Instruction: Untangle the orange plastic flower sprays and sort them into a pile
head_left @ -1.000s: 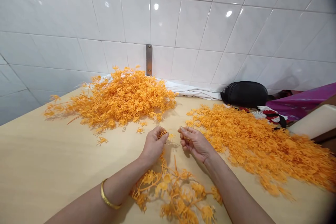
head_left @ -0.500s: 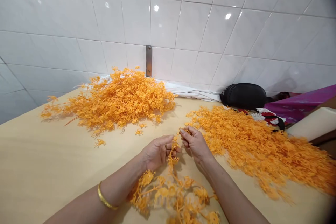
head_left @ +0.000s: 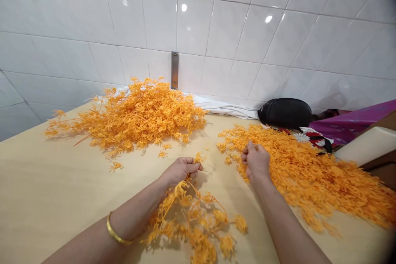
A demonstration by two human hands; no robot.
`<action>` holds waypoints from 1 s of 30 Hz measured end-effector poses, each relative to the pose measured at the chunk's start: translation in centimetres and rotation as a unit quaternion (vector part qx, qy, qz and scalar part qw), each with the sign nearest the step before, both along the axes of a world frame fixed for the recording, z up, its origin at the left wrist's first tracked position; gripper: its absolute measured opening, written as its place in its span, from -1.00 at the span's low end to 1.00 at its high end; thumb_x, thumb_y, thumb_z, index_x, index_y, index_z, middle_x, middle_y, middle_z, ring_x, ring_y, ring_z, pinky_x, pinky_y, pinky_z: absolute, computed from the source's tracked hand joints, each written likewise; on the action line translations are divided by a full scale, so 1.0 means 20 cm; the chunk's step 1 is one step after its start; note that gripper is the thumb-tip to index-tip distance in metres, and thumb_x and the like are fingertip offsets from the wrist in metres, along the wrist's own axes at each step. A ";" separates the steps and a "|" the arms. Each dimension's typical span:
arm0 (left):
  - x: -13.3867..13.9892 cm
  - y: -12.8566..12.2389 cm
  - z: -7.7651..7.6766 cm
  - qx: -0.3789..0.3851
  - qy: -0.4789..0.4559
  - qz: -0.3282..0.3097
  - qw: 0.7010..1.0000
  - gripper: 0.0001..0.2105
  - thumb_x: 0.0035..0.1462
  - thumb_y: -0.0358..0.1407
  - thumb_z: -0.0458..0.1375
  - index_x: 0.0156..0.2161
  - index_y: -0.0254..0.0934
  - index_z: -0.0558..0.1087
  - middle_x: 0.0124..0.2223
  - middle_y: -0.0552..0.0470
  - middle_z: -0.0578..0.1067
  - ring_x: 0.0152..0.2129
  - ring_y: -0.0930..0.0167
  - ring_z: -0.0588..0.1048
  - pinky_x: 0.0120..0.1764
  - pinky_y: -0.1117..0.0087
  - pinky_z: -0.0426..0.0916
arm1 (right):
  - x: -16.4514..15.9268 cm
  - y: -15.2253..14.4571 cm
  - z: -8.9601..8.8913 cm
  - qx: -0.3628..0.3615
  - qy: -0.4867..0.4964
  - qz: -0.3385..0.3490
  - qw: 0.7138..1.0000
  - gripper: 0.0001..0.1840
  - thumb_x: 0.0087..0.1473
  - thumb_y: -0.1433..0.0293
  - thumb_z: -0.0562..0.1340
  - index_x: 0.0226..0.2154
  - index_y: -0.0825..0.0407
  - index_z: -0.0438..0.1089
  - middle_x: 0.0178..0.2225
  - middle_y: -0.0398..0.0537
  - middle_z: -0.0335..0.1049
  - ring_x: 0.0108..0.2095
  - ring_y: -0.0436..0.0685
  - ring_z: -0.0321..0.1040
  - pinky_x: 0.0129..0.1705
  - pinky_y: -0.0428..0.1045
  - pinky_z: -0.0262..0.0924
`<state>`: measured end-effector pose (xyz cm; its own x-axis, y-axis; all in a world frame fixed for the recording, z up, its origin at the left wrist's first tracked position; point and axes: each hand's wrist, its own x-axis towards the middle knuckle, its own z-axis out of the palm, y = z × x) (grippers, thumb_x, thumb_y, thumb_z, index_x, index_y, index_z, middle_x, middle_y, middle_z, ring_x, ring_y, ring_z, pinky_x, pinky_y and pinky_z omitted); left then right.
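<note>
My left hand pinches an orange artificial flower spray near one end. A small tip of it pokes up past the thumb, while its blossoms and thin stems spread below, close to me. My right hand is at the near-left side of the right-hand pile of orange sprays, fingers curled closed. What those fingers hold, if anything, is hidden. A second heap of orange sprays lies farther back on the left.
Loose orange florets lie on the pale wooden table. A black zip case, purple cloth and cream-coloured block sit at the right. White cloth runs along the tiled wall.
My right hand has left the spray and moved right, over the right-hand pile. My left hand has closed its fingers on the spray and shifted slightly left.
</note>
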<state>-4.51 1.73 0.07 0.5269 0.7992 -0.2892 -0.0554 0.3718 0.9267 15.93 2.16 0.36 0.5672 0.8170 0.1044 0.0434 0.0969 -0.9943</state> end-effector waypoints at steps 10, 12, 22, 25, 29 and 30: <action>0.04 -0.10 0.08 0.102 0.162 -0.025 0.981 -0.79 -0.20 -0.22 0.10 -0.58 -0.40 0.37 -0.80 0.23 0.06 -0.79 0.61 -0.02 -0.63 0.47 -0.16 | -0.09 -0.10 0.13 0.002 -0.146 0.281 0.949 -0.61 -0.18 0.16 0.20 -0.30 0.07 0.36 -0.48 -0.13 0.25 -0.60 -0.09 0.08 -0.57 -0.13 -0.01; 0.04 -0.11 0.08 0.116 0.173 -0.040 0.977 -0.79 -0.18 -0.23 0.09 -0.57 -0.40 0.38 -0.79 0.22 0.07 -0.79 0.61 0.01 -0.63 0.48 -0.14 | -0.10 -0.12 0.15 -0.019 -0.215 0.347 0.913 -0.60 -0.22 0.17 0.25 -0.30 0.05 0.38 -0.36 -0.09 0.29 -0.45 -0.02 0.17 -0.45 -0.12 0.06; 0.03 -0.09 0.05 0.082 0.123 -0.033 0.988 -0.76 -0.29 -0.23 0.20 -0.50 -0.37 0.33 -0.71 0.16 0.26 -0.76 0.57 0.20 -0.65 0.53 -0.02 | -0.10 -0.14 0.12 -0.177 -0.236 0.546 0.784 -0.69 -0.22 0.21 0.24 -0.43 0.10 0.40 -0.68 -0.24 0.14 -0.67 -0.11 -0.02 -0.63 -0.16 -0.12; 0.03 -0.09 0.05 0.083 0.123 0.002 0.989 -0.77 -0.29 -0.25 0.21 -0.50 -0.36 0.32 -0.73 0.20 0.22 -0.79 0.62 0.13 -0.67 0.54 -0.07 | -0.09 -0.14 0.11 -0.170 -0.224 0.529 0.801 -0.75 -0.20 0.24 0.23 -0.46 0.09 0.38 -0.68 -0.24 0.15 -0.67 -0.11 -0.02 -0.63 -0.16 -0.12; 0.03 -0.09 0.06 0.088 0.119 0.005 0.989 -0.76 -0.23 -0.20 0.17 -0.58 -0.38 0.32 -0.78 0.21 0.14 -0.80 0.64 0.04 -0.67 0.54 -0.12 | -0.09 -0.14 0.10 -0.136 -0.194 0.500 0.833 -0.78 -0.19 0.25 0.22 -0.52 0.09 0.34 -0.61 -0.20 0.22 -0.58 -0.08 0.08 -0.53 -0.15 -0.01; 0.03 -0.10 0.06 0.084 0.116 0.007 0.990 -0.76 -0.23 -0.20 0.17 -0.59 -0.38 0.33 -0.78 0.21 0.13 -0.80 0.65 0.02 -0.67 0.53 -0.13 | -0.09 -0.13 0.09 -0.130 -0.182 0.496 0.839 -0.77 -0.18 0.25 0.22 -0.53 0.10 0.33 -0.61 -0.21 0.21 -0.58 -0.09 0.08 -0.53 -0.16 -0.01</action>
